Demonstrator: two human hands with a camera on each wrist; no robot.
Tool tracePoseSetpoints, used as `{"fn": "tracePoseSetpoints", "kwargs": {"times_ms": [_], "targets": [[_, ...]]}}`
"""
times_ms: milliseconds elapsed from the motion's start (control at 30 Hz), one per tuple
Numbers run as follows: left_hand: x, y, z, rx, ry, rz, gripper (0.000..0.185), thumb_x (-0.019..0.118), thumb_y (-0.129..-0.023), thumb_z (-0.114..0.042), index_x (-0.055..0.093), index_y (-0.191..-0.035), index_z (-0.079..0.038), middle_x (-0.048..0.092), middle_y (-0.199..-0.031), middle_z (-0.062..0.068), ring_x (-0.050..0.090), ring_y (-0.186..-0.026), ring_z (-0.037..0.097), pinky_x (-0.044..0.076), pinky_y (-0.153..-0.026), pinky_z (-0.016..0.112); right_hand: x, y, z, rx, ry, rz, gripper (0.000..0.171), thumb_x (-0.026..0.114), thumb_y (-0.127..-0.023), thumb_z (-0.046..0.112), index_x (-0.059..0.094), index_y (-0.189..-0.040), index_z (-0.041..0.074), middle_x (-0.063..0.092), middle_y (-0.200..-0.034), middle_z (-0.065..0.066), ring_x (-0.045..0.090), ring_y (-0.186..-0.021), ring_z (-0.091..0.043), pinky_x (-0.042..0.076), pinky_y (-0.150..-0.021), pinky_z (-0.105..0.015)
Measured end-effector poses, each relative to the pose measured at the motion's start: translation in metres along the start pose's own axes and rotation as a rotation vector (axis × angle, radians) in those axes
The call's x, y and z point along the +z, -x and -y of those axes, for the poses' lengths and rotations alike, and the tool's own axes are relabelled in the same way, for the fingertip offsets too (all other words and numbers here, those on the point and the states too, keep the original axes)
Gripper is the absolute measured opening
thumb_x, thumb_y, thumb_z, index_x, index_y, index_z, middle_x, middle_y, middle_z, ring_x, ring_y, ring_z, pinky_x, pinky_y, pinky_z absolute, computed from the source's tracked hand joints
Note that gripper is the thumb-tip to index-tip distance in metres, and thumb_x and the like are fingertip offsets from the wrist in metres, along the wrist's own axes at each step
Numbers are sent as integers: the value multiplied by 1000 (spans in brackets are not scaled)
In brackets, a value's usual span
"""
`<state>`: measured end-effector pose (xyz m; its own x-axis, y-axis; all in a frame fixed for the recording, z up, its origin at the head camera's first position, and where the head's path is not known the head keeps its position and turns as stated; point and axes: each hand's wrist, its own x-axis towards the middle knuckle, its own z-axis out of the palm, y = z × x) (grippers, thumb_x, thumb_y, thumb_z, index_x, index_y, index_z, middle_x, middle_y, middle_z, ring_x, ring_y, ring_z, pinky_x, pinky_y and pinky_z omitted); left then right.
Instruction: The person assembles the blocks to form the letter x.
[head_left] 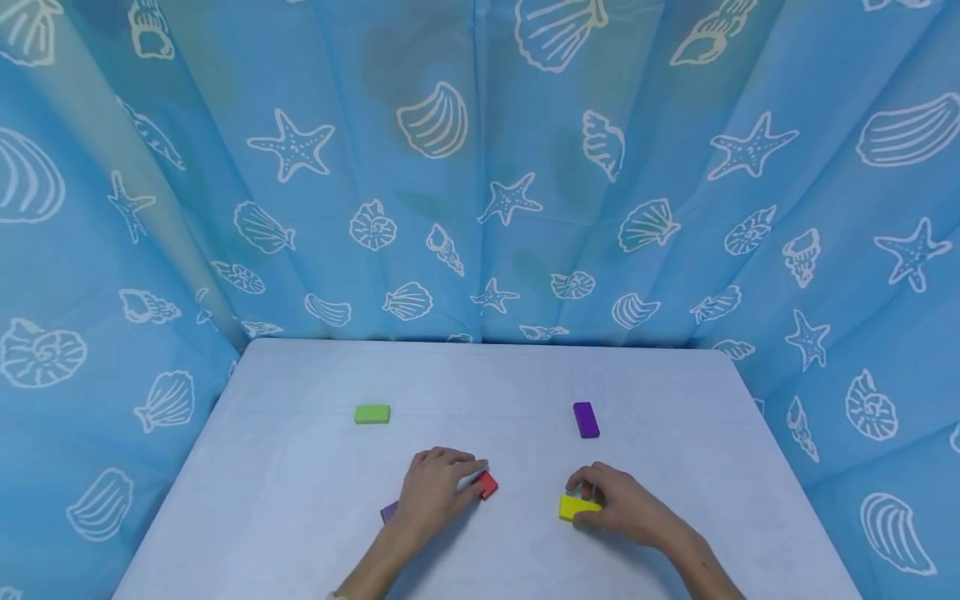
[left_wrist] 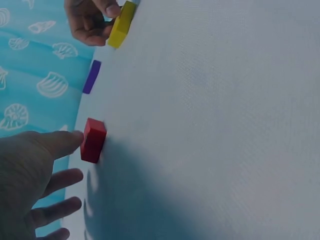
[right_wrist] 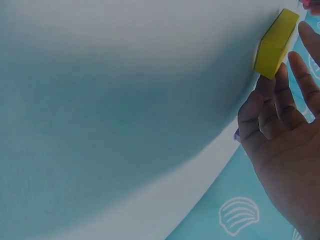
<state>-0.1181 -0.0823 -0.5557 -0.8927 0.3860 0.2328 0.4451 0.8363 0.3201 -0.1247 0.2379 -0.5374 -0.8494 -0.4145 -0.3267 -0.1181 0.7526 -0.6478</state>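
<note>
The head view is cutting off the table's near edge. The left grip is hiding most of a purple block and part of a red block; the right grip is covering a yellow block's end toward the table's right edge. The left wrist view is cropping both grips.

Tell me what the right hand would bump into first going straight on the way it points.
Beyond the yellow block it holds, probably the red block by the left hand, though depth is unclear.
</note>
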Motion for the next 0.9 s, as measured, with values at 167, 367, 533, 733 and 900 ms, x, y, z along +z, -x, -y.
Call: {"fn": "tracePoseSetpoints", "kwargs": {"times_ms": [167,367,533,733,900], "targets": [[2,0,-1,2,0,4,26,78,-88,-36,78,-113,-31,74,-114,-7,63,-111,20,47,-97,52,2,0,-2,-10,18,-1,34,83,-82,27,67,-112,22,56,-92,7,52,-87,-15,47,-75,-26],[3,-1,-1,-10,-15,23,25,78,-87,-38,78,-112,-33,74,-115,-7,63,-112,21,47,-98,54,3,0,-2,-21,46,0,33,84,-81,30,67,-109,23,56,-92,9,52,-86,-13,48,-76,-26],[2,-1,-1,-23,3,38,26,78,-88,-38,78,-113,-33,74,-116,-6,62,-113,21,46,-99,55,4,0,-1,-29,71,-7,33,85,-80,32,68,-108,24,56,-90,10,52,-86,-12,49,-76,-26],[2,-1,-1,-21,19,22,25,79,-87,-37,79,-111,-32,74,-115,-6,62,-112,22,46,-99,55,6,0,0,-20,93,-15,34,85,-80,32,68,-108,24,55,-90,11,52,-85,-12,49,-77,-27],[2,-1,-1,-25,16,28,25,79,-87,-37,79,-112,-32,74,-115,-6,62,-112,22,46,-99,54,7,0,0,-15,98,-20,33,85,-80,32,67,-107,25,56,-90,11,52,-85,-12,49,-78,-27]]}}
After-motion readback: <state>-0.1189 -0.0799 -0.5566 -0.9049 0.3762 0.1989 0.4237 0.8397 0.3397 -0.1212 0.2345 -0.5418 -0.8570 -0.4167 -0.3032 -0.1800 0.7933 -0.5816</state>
